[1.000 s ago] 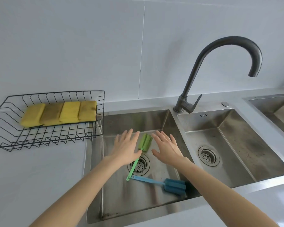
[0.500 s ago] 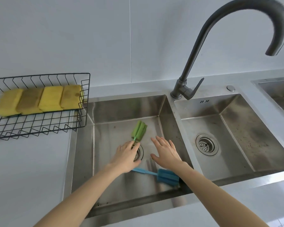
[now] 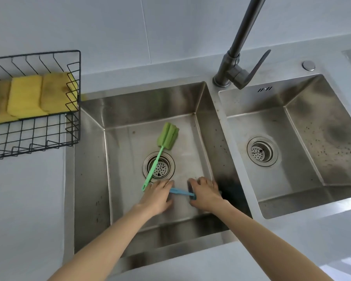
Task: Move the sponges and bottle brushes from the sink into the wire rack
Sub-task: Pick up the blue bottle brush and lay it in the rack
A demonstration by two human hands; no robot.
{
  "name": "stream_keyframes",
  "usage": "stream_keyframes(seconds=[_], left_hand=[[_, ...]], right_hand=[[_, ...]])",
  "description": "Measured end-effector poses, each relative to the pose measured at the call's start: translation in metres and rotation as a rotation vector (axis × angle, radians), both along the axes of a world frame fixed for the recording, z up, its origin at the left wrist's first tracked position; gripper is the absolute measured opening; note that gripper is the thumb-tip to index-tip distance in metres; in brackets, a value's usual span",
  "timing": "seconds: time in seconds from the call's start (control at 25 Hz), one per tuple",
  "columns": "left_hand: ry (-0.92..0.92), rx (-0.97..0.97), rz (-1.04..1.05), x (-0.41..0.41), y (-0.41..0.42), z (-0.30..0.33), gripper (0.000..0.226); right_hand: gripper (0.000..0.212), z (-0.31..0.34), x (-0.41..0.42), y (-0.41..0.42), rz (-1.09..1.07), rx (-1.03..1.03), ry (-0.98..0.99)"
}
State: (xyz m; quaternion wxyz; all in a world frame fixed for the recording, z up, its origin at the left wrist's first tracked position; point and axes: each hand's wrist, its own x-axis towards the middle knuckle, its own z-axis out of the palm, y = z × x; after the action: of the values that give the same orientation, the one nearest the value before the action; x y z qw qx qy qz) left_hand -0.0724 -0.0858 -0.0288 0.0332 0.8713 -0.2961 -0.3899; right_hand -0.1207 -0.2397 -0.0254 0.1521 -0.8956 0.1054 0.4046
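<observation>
A green bottle brush (image 3: 168, 136) lies on the floor of the left sink basin (image 3: 142, 102), its handle running down across the drain. A blue bottle brush (image 3: 180, 192) lies near the basin's front; only its handle shows between my hands. My left hand (image 3: 157, 196) covers the handle's left end and touches the green handle's tip; its grip is hidden. My right hand (image 3: 206, 192) is curled down over the blue brush's head. The black wire rack (image 3: 74, 126) stands on the counter at the left, with yellow sponges (image 3: 26, 96) lined up inside.
A dark faucet (image 3: 234, 63) rises between the left basin and the right basin (image 3: 304, 102), its lever pointing right. Each basin has a round drain strainer (image 3: 261, 152). Grey counter (image 3: 24, 199) lies left of and in front of the sink.
Both hands have dropped toward the front of the basin onto the blue brush. The left hand left the green brush's handle. The view has tilted down and closer.
</observation>
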Motion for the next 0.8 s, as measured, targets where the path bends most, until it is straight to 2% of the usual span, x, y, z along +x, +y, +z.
stream_keyframes(seconds=[0.08,0.44,0.64,0.8], left_hand=[[0.019,0.012,-0.004,-0.001,0.0,-0.006,0.062],[0.045,0.1,-0.022,-0.004,0.011,-0.019,0.062],[0.004,0.098,0.005,-0.005,0.016,-0.011,0.059],[-0.095,0.024,0.064,-0.002,0.023,0.002,0.05]], right_hand=[[0.053,-0.004,-0.003,0.0,-0.012,-0.008,0.005],[0.034,-0.002,-0.006,0.003,-0.041,0.038,-0.028],[0.033,0.01,-0.005,0.001,-0.024,0.045,-0.068],[0.032,0.024,-0.002,-0.001,-0.008,0.036,-0.106]])
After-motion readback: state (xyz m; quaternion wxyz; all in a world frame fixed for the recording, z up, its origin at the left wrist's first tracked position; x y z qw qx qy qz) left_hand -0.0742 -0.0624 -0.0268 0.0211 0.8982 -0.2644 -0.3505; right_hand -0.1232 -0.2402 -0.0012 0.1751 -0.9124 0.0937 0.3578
